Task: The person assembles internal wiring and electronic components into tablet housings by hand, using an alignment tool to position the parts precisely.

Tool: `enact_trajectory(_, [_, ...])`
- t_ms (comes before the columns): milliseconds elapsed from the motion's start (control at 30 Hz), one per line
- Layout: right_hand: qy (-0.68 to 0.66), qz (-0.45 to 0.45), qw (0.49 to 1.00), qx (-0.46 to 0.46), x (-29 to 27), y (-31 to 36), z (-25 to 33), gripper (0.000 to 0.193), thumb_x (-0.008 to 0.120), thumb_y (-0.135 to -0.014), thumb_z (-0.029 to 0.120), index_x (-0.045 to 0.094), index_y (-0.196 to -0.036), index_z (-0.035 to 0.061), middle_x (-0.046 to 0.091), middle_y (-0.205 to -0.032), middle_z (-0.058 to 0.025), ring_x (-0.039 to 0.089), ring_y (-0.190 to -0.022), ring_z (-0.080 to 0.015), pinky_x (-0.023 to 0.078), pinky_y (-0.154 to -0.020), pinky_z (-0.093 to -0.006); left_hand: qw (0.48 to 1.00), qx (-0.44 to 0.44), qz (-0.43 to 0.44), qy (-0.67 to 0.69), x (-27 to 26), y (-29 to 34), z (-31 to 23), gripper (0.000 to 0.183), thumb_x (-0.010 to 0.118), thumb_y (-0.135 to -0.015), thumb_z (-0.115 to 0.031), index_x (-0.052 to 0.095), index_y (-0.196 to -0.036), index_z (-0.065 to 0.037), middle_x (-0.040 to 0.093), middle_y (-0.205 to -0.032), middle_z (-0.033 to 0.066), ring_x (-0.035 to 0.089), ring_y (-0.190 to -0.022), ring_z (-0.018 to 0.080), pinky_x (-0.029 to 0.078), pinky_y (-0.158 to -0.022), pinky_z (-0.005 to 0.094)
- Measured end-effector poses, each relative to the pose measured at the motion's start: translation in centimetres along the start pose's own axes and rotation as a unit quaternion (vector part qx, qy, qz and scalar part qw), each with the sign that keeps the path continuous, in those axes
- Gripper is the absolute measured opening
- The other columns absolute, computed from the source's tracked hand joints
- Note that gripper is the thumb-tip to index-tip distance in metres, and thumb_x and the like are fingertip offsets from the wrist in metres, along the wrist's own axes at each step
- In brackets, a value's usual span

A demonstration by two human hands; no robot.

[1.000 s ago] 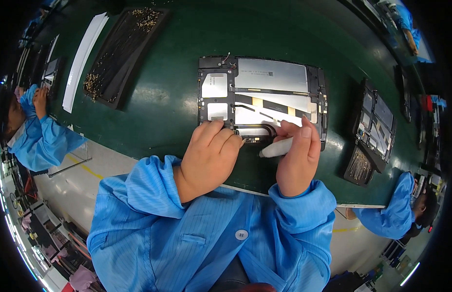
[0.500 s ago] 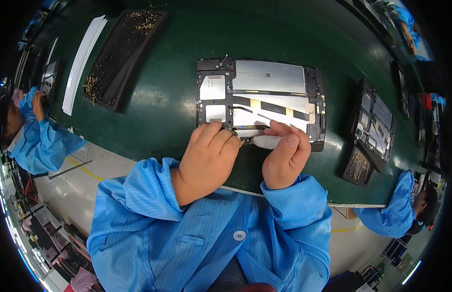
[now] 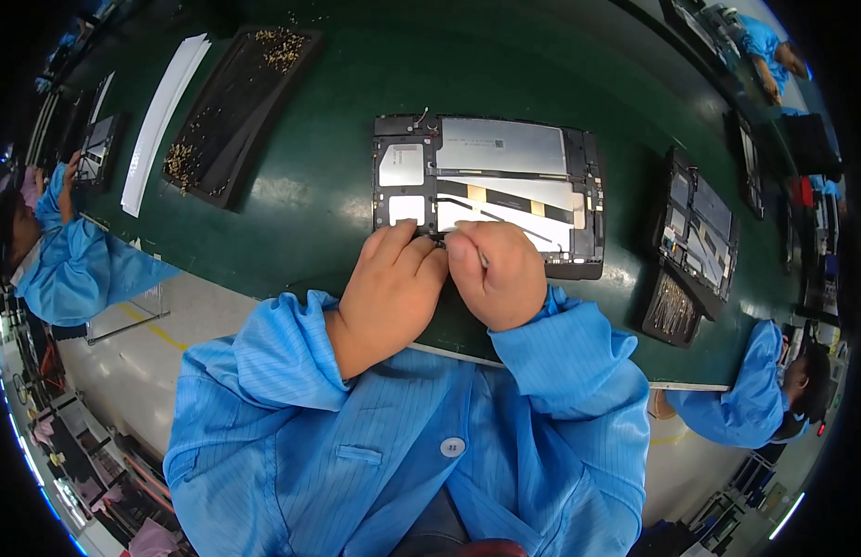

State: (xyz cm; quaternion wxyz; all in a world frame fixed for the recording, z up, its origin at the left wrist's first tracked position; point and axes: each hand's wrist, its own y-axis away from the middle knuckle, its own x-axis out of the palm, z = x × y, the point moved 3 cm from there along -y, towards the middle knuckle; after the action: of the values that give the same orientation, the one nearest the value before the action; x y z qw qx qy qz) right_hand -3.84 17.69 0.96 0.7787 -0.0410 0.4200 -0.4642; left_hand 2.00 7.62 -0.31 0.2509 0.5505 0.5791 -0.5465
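An opened tablet (image 3: 584, 167) lies in front of me on the green table, its silver battery panels and black ribbon cables bare. My left hand (image 3: 389, 283) rests over its near left edge, fingers bent and close together, thumb out of sight. Right beside it, my right hand (image 3: 500, 274) is curled closed at the near edge, thumb and fingertips meeting the left fingertips. Whatever the fingertips of both hands pinch is hidden beneath them.
To the left is a black tray (image 3: 236, 121) with many small brass-coloured screws, beside a long white strip (image 3: 166, 121). Rightward, a second opened tablet (image 3: 700, 218) leans over a dark box of metal parts (image 3: 672, 306). Co-workers in blue sit at both sides.
My right hand has shifted left and curled up against my left hand; the white piece seen at its fingers is now out of sight. The tablet sits slightly further left in view.
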Motion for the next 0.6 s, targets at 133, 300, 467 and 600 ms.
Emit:
enact_trajectory(133, [-0.250,-0.100,0.905,0.330,0.2,0.8,-3.6,0.024,0.044,-0.082,0.022,0.047,-0.091,-0.0002,0.055,-0.077,-0.0110,0.056,-0.067,-0.0186,0.044,-0.060,-0.0283,0.997,-0.025,-0.014,0.065,-0.8,1.2,-0.1,0.019,0.052,-0.071,-0.014,0.052,-0.085,-0.001,0.051,-0.082,0.0115,0.047,-0.081,0.0274,0.038,-0.072,0.0347])
enact_trajectory(300, [-0.274,-0.094,0.887,0.359,0.3,-0.1,-2.8,0.032,0.041,-0.084,0.026,0.045,-0.095,-0.0035,0.054,-0.078,-0.0107,0.055,-0.069,-0.0156,0.043,-0.061,-0.0254,0.599,-0.548,0.128,0.570,0.3,4.9,1.1,0.041,0.045,-0.080,-0.038,0.047,-0.088,0.002,0.046,-0.072,0.0050,0.046,-0.060,0.0116,0.043,-0.052,0.0239])
enact_trajectory(467, [-0.286,-0.121,0.853,0.420,0.9,0.3,-2.0,0.035,0.041,-0.084,0.028,0.045,-0.097,-0.0044,0.054,-0.077,-0.0104,0.055,-0.067,-0.0157,0.043,-0.060,-0.0252,0.502,-0.606,0.005,0.617,0.9,3.4,3.2,0.041,0.047,-0.079,-0.040,0.044,-0.079,0.001,0.045,-0.074,0.0064,0.046,-0.060,0.0120,0.043,-0.053,0.0247])
enact_trajectory(600, [-0.301,-0.148,0.825,0.454,0.8,1.2,-1.0,0.037,0.040,-0.084,0.029,0.043,-0.100,-0.0038,0.052,-0.076,-0.0094,0.052,-0.066,-0.0136,0.042,-0.057,-0.0241,0.561,-0.593,-0.041,0.576,0.9,2.1,5.0,0.026,0.049,-0.080,-0.030,0.046,-0.081,-0.004,0.049,-0.068,0.0007,0.047,-0.055,0.0078,0.040,-0.046,0.0189])
